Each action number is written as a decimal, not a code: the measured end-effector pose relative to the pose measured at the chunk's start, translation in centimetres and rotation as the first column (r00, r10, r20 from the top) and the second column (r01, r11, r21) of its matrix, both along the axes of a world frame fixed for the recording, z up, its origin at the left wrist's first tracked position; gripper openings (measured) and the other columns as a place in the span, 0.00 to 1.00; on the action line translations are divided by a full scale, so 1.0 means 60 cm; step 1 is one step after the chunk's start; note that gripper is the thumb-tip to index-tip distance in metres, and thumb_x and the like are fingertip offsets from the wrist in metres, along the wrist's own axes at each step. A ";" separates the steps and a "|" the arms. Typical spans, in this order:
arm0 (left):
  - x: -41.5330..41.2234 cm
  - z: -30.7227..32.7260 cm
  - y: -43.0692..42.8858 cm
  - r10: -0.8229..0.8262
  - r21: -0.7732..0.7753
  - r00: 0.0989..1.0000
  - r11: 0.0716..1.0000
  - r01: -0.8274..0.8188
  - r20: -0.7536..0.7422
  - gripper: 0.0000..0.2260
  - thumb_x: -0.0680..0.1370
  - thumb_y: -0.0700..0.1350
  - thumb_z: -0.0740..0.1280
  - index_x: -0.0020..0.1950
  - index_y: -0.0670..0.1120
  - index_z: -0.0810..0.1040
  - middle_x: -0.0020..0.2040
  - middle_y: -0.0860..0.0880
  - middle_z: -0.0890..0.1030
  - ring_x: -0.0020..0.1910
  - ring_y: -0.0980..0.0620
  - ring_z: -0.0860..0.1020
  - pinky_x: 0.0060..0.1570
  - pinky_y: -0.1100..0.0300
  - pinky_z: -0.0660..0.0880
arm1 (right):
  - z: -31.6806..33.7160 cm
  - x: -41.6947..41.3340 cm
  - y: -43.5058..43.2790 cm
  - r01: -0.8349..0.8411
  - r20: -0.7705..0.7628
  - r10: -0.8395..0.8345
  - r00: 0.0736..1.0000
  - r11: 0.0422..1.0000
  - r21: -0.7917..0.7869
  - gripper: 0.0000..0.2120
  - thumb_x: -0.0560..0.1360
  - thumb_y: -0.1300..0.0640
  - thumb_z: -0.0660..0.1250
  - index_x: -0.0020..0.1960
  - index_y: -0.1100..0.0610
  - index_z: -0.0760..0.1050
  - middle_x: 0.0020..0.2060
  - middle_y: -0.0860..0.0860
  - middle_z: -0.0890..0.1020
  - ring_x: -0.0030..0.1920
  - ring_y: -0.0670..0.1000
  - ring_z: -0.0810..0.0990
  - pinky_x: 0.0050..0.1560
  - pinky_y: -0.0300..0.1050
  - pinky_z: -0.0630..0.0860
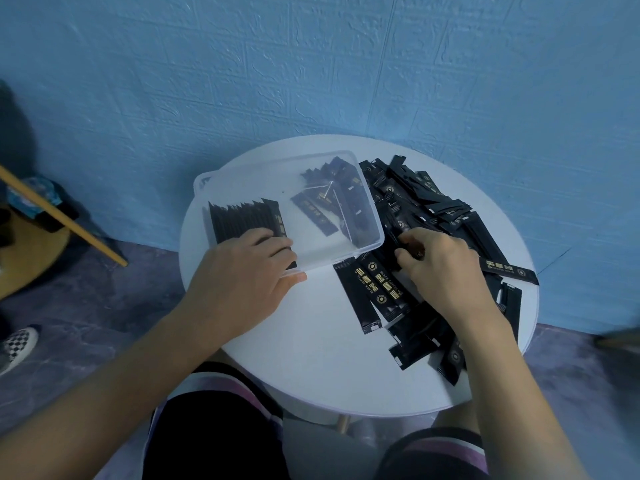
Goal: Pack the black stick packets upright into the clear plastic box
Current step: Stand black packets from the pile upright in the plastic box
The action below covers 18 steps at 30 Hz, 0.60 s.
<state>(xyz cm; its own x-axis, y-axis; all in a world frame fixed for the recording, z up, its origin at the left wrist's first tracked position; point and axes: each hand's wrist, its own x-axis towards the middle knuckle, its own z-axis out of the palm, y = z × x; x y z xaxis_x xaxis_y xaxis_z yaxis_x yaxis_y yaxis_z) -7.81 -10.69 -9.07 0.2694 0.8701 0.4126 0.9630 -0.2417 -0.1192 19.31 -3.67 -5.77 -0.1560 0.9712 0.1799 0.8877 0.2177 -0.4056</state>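
Observation:
The clear plastic box [346, 168] sits tilted on the round white table [311, 358], its open side facing me. A row of black stick packets [242, 216] stands packed at the box's left end. My left hand [242, 282] holds the box's near rim, fingers inside against the packed row and thumb under the edge. A loose heap of black packets [426, 199] covers the table's right half. My right hand [446, 268] reaches into that heap and pinches a packet [414, 251] between thumb and fingers. More packets [367, 289] lie flat near the box's corner.
A textured blue wall rises behind the table. A wooden stick [65, 220] leans at the left above a low round wooden stool [31, 251]. A checkered shoe [17, 344] rests on the floor at the far left. My knees sit under the table's near edge.

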 end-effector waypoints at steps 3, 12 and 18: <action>0.000 0.000 -0.001 0.001 0.004 1.000 1.000 -0.001 0.000 0.24 0.82 0.60 0.53 0.54 0.50 0.85 0.59 0.54 0.84 0.60 0.50 0.79 0.43 0.51 0.81 | 0.002 -0.002 0.008 0.018 -0.051 -0.017 0.999 1.000 0.016 0.12 0.79 0.52 0.67 0.60 0.52 0.81 0.49 0.53 0.86 0.53 0.60 0.82 0.55 0.51 0.75; 0.000 -0.005 -0.004 -0.028 0.029 0.999 0.999 0.029 -0.038 0.23 0.82 0.60 0.55 0.54 0.48 0.85 0.59 0.52 0.84 0.60 0.48 0.80 0.45 0.52 0.81 | 0.063 -0.035 -0.009 0.097 -0.516 0.051 0.855 0.962 0.254 0.07 0.78 0.47 0.65 0.49 0.49 0.78 0.36 0.42 0.81 0.37 0.50 0.81 0.45 0.58 0.79; 0.013 -0.013 -0.016 -0.049 0.079 0.996 0.995 0.055 -0.076 0.22 0.82 0.58 0.56 0.54 0.45 0.85 0.59 0.48 0.84 0.61 0.45 0.80 0.48 0.50 0.81 | 0.059 -0.135 -0.022 -0.138 -0.263 0.209 0.942 0.955 0.263 0.06 0.80 0.49 0.64 0.49 0.51 0.75 0.38 0.46 0.83 0.40 0.55 0.81 0.44 0.51 0.76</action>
<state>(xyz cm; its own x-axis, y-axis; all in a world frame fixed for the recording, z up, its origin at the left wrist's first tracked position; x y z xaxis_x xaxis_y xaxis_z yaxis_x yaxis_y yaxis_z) -7.04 -11.64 -9.83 0.3453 0.8190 0.4582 0.9374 -0.2775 -0.2104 11.22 -4.99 -2.24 -0.2262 0.8568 0.4633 0.6823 0.4788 -0.5525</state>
